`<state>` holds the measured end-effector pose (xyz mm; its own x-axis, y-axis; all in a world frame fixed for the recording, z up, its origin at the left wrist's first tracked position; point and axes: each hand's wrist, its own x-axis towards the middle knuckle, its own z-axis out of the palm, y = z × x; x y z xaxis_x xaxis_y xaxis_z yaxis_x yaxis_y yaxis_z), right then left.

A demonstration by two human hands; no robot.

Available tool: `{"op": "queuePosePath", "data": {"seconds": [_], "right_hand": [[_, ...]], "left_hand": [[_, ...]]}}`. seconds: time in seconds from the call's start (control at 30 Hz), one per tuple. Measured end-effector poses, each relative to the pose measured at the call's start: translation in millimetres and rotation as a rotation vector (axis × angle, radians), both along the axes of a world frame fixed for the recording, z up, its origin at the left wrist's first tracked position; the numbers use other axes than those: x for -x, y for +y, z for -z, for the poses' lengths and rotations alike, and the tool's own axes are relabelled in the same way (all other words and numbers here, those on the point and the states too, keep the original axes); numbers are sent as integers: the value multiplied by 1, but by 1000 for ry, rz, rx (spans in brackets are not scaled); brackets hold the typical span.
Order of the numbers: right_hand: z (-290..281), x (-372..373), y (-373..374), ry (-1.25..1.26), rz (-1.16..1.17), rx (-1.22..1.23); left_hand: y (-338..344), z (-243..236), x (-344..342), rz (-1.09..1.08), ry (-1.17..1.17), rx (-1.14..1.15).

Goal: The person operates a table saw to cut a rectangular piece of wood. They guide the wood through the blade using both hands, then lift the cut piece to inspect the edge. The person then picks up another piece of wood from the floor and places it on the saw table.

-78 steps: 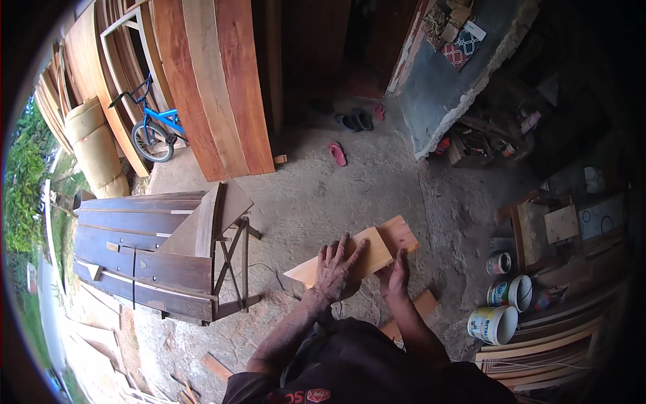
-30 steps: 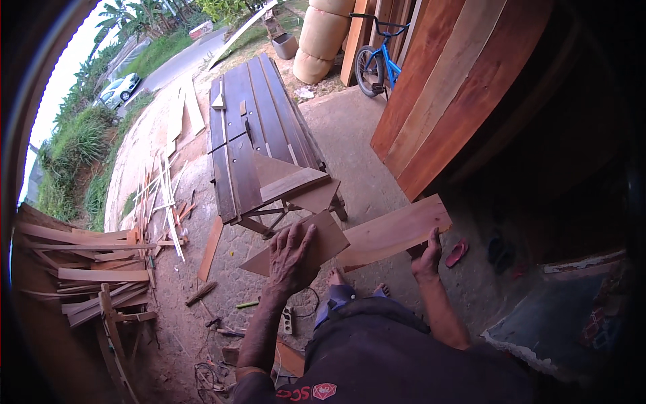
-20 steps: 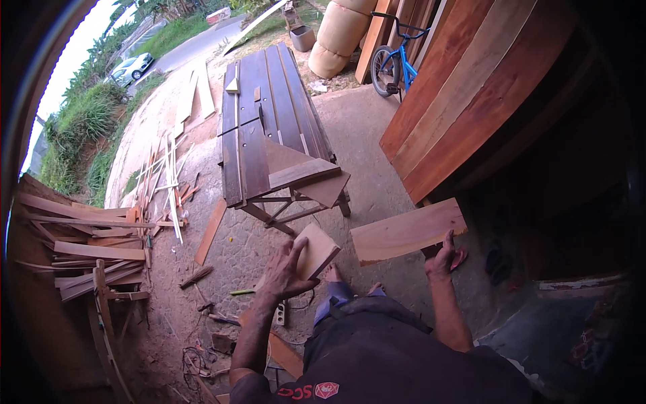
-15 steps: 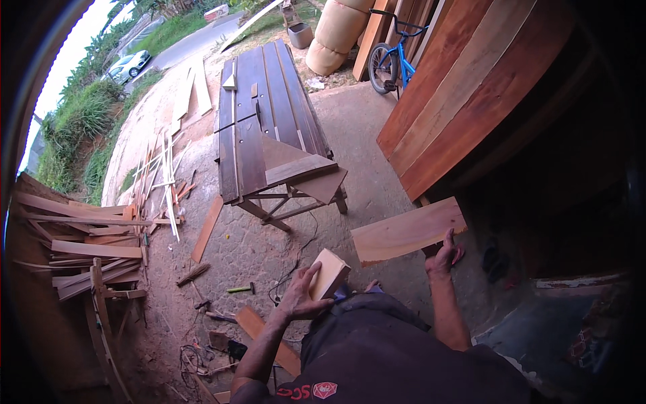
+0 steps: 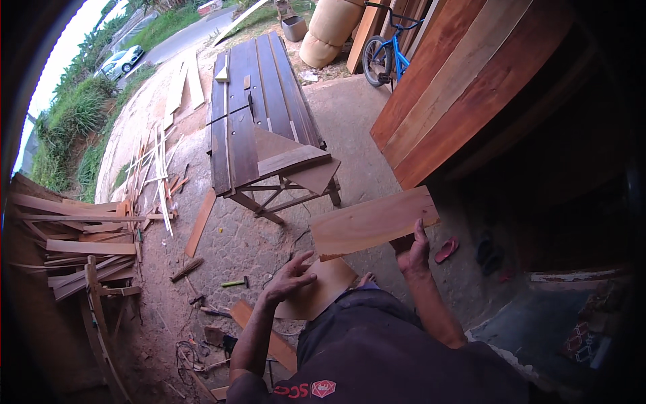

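Note:
My right hand (image 5: 413,256) grips a pale reddish-brown wooden board (image 5: 377,221) by its lower right edge, thumb up along its face. The board is held out tilted, its lower edge rough. To its left, my left hand (image 5: 291,279) has its fingers spread and holds nothing I can see. Just below and beside those fingers a second, light wooden board (image 5: 323,289) shows its broad face in front of my waist. Its upper edge passes behind the first board's lower left corner. What supports it is hidden.
A workbench (image 5: 235,148) with long dark planks stands ahead. Scrap wood (image 5: 94,246) is piled at left. A green-handled hammer (image 5: 235,283) and a brush (image 5: 187,269) lie on the floor. Large boards (image 5: 464,87) lean at right, near a blue bicycle (image 5: 397,50) and a pink sandal (image 5: 446,250).
The right-hand board has moved left toward my left hand. The light board has turned from edge-on to showing its broad face, and my left fingers have come off it and spread.

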<state>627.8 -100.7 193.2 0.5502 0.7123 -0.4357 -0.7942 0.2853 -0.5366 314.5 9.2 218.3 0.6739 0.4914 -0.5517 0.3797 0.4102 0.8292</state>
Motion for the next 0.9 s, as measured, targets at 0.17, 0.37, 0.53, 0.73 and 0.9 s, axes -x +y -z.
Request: {"op": "queuePosePath", "data": {"seconds": [0.17,0.37,0.53,0.73,0.9], "right_hand": [[5,41,15,25,-139,37],[29,49,26,-70,-167,95],[-7,55,23,-24,-253,-4],[-4,64,20,-4,-360,39],[25,60,21,-4,-392,52]], "left_hand": [[3,30,19,-90,-407,177],[-7,43,24,-296,-217,309],[-10,55,31,-373,-204,387],[-11,67,31,-368,-200,446],[-12,64,19,-368,-286,435]]}}
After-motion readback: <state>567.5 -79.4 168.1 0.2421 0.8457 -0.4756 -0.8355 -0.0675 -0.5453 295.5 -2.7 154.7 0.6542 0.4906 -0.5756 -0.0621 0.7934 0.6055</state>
